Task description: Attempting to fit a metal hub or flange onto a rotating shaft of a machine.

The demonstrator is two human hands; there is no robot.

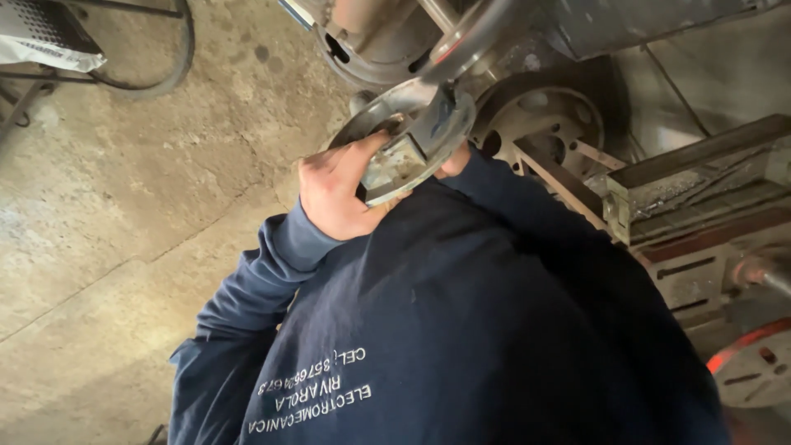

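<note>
Mid-fit, by the look of it: round metal disc (pixel 412 140) held up edge-on against the end of a curved steel bar (pixel 461 41), close to the chest. Left hand (pixel 334 194) clamped on disc's lower rim, thumb on its face. Right hand (pixel 455 161) mostly hidden behind disc; grip cannot be told. Next move likely calls for steadying the disc square to bar while seating it.
</note>
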